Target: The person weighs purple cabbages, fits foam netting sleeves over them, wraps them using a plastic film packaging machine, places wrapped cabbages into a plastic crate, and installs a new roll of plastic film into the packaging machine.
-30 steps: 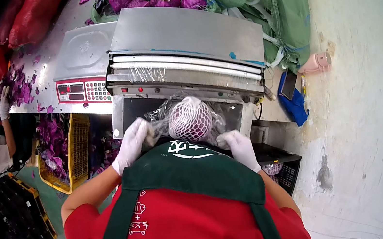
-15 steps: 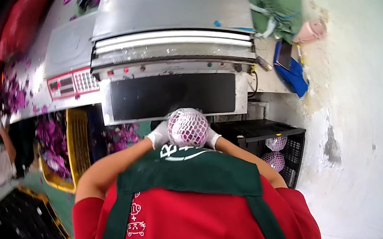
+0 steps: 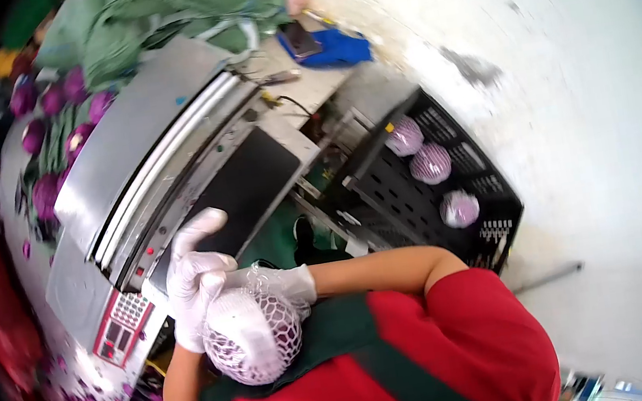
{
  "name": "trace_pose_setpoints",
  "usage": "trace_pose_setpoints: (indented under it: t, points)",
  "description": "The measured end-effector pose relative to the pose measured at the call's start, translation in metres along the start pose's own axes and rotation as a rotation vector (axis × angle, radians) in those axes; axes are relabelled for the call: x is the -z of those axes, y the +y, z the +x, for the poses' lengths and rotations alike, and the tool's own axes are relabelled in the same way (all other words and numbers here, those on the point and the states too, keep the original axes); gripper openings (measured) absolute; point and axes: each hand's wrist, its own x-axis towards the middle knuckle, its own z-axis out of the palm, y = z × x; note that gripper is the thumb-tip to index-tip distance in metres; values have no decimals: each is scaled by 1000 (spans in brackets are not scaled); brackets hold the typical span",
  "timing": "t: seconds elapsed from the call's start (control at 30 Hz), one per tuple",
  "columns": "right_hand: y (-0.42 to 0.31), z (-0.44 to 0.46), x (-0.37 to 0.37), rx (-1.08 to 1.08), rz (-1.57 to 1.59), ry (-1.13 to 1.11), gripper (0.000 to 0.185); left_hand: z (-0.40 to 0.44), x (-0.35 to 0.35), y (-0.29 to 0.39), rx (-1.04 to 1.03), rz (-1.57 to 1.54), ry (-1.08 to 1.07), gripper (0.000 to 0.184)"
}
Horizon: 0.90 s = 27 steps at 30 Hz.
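Observation:
Held close against the apron is a red cabbage point(image 3: 252, 343) in a white foam net, with clear film bunched at its far side. My left hand point(image 3: 199, 279), in a white glove, lies along the cabbage's left and far side; one finger sticks out and the others bend in by the net. Behind the cabbage, on its right, my right hand point(image 3: 290, 285) grips it, with the fingers partly hidden by film and net. Beyond both hands stands the metal wrapping machine point(image 3: 148, 163) with its dark plate point(image 3: 253, 181).
Several netted cabbages point(image 3: 431, 164) sit in a black crate point(image 3: 387, 203) on the right. A red-framed keypad point(image 3: 120, 327) is at the machine's left. Bare purple cabbages point(image 3: 46, 194) and a green sack point(image 3: 148, 20) lie behind. A phone point(image 3: 301, 39) rests on blue cloth point(image 3: 341, 48).
My view and body have turned right toward the black crate. The netted cabbage has come away from the machine's front edge with my hands. My left hand's fingers have moved up over its far side.

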Motion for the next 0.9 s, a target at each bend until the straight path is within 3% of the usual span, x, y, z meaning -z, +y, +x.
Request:
trace_pose_setpoints:
  t: [0.07,0.1,0.13,0.2,0.23,0.27,0.33,0.37,0.4,0.43,0.5,0.53,0.67,0.73,0.77,0.8,0.9]
  points:
    - [3,-17,3,138,-330,140,23,-12,21,-2,637,-509,-409,24]
    - [7,-21,11,135,-529,212,27,-20,16,-8,730,-769,-357,18]
    - [5,-17,28,-5,-791,275,33,-15,12,-7,744,-804,-333,15]
    - [-31,-82,17,114,-217,131,57,8,-25,8,994,-888,-174,14]
    - [-17,-87,26,304,-326,142,63,10,-34,-22,942,-732,-38,8]
    - [-1,-87,31,483,-438,160,69,2,-37,-41,1123,-509,171,8]
    - [-13,-118,34,400,-281,244,69,22,-81,-44,909,-344,76,12]
    - [-20,-138,50,429,-198,283,65,26,-100,-61,924,-523,88,17]
    - [-22,-161,66,461,-105,324,62,31,-135,-54,863,-497,155,19]
    - [-33,-182,82,693,-214,267,57,35,-159,-50,869,-488,73,19]
    - [-33,-250,109,648,23,657,53,35,-187,-55,871,-632,-163,21]
    - [-16,-289,135,740,134,717,41,34,-195,-59,894,-518,-208,21]
    - [77,-442,219,601,608,1303,39,22,-211,-82,1047,-353,-140,20]
    - [115,-487,247,435,567,1777,47,18,-218,-90,1081,-328,-136,20]
    - [141,-508,277,406,527,1873,51,17,-221,-93,1111,-356,-137,20]
    - [152,-522,298,438,519,1840,71,17,-226,-95,1117,-351,-140,20]
    - [157,-531,352,787,767,1779,92,18,-240,-94,1139,-306,-185,20]
